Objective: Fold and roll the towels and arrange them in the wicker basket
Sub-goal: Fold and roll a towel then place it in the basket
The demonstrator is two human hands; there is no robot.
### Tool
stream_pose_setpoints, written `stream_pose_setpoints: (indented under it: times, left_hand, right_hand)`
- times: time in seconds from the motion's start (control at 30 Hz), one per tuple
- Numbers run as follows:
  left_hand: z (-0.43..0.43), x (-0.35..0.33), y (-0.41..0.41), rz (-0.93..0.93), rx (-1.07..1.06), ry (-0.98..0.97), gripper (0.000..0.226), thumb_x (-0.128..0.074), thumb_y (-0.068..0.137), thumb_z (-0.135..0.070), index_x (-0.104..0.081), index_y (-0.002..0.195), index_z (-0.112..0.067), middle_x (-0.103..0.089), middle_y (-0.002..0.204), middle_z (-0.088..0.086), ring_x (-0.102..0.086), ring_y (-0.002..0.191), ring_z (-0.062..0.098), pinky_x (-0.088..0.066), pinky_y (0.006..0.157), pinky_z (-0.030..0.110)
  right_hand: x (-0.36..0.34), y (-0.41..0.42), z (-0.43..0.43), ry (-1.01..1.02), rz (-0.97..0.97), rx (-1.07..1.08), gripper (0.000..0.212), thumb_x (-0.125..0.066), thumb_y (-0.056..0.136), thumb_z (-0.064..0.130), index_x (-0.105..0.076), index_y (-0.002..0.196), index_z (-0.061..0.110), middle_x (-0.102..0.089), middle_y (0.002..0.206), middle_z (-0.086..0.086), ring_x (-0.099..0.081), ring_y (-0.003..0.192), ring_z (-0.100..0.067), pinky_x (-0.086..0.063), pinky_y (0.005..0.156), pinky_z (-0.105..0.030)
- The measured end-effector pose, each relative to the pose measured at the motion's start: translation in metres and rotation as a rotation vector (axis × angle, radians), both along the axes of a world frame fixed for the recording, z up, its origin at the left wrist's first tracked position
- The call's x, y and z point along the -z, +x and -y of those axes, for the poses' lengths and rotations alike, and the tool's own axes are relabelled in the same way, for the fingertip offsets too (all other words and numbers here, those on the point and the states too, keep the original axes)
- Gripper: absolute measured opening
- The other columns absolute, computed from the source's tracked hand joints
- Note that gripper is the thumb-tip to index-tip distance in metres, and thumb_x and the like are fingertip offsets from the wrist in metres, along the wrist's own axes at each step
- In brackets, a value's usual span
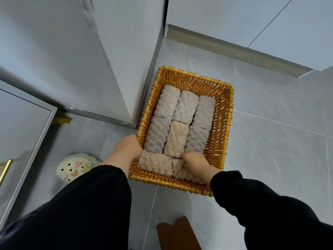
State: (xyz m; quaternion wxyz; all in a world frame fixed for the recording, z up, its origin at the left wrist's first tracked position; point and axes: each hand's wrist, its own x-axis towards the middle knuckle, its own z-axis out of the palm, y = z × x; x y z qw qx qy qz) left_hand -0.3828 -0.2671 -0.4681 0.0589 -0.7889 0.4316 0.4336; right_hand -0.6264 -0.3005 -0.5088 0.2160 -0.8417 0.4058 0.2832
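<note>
Head view, basket: rectangular wicker basket [223,123] of honey-coloured woven cane, on the grey tile floor [270,150] against a wall corner.
Towels: nubby, waffle-textured cylinders packed inside; grey rolls [185,109] fill the far row, a peach roll [175,139] sits between two more, and a beige crosswise roll [155,164] lies along the near wall.
Left hand [126,148]: fingers curled over the near-left rim, gripping it.
Right hand [196,165]: fingers curled down round the corner roll [180,171], near right.
Nearby: cream perforated clog [75,167].

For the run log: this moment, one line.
left hand: grips orange wicker basket rim | right hand: holds beige rolled towel in near row | other towels: in rows
</note>
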Motion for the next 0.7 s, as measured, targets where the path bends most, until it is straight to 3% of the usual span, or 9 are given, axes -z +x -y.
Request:
stream_pose_setpoints:
  times: [0.1,0.2,0.33,0.43,0.53,0.7]
  left_hand:
    - [0.000,0.001,0.000,-0.001,0.009,-0.001,0.014,-0.050,0.089,-0.012,-0.056,0.077,-0.016,-0.059,0.082,0.006,-0.057,0.081,0.028,-0.047,0.071,0.034]
    - [0.001,-0.001,0.000,-0.012,0.001,0.009,0.015,-0.049,0.088,-0.011,-0.055,0.074,-0.015,-0.059,0.080,0.007,-0.058,0.079,0.028,-0.049,0.071,0.035]
    - [0.000,-0.005,0.000,-0.025,-0.020,0.002,0.018,-0.049,0.088,-0.009,-0.054,0.071,-0.014,-0.058,0.076,0.006,-0.057,0.076,0.028,-0.049,0.070,0.034]
    - [0.000,-0.006,0.000,-0.024,-0.025,0.003,0.018,-0.049,0.088,-0.010,-0.054,0.071,-0.015,-0.059,0.077,0.006,-0.058,0.078,0.028,-0.050,0.072,0.035]
    - [0.001,-0.008,0.000,-0.026,-0.015,0.005,0.017,-0.049,0.087,-0.010,-0.055,0.072,-0.015,-0.059,0.078,0.007,-0.058,0.077,0.028,-0.048,0.069,0.033]
    - [0.001,-0.010,0.000,-0.039,-0.025,0.018,0.020,-0.049,0.088,-0.009,-0.054,0.069,-0.015,-0.057,0.074,0.006,-0.057,0.073,0.028,-0.050,0.067,0.033]
  right_hand:
    - [-0.024,-0.007,0.005,-0.170,0.018,-0.136,0.018,-0.071,0.072,0.008,-0.059,0.084,0.010,-0.058,0.081,-0.005,-0.056,0.069,-0.022,-0.045,0.052,-0.032]
    - [-0.040,-0.012,0.006,-0.074,-0.165,-0.194,0.011,-0.055,0.090,0.009,-0.059,0.100,0.010,-0.057,0.098,-0.004,-0.058,0.081,-0.022,-0.048,0.062,-0.033]
    - [-0.042,-0.012,-0.003,0.100,-0.347,-0.231,0.029,-0.059,0.091,0.020,-0.059,0.116,0.007,-0.056,0.115,-0.009,-0.059,0.103,-0.027,-0.052,0.081,-0.035]
    - [-0.031,-0.013,-0.009,0.135,-0.360,-0.161,0.037,-0.057,0.093,0.018,-0.053,0.125,0.002,-0.051,0.125,-0.014,-0.055,0.112,-0.030,-0.050,0.090,-0.036]
    - [-0.022,-0.014,-0.012,0.142,-0.342,-0.116,0.035,-0.053,0.095,0.015,-0.052,0.127,0.000,-0.048,0.129,-0.015,-0.055,0.112,-0.032,-0.049,0.090,-0.037]
    - [-0.013,-0.014,-0.017,0.051,-0.422,-0.281,0.043,-0.046,0.097,0.036,-0.055,0.129,0.007,-0.049,0.131,-0.012,-0.044,0.120,-0.030,-0.037,0.101,-0.038]
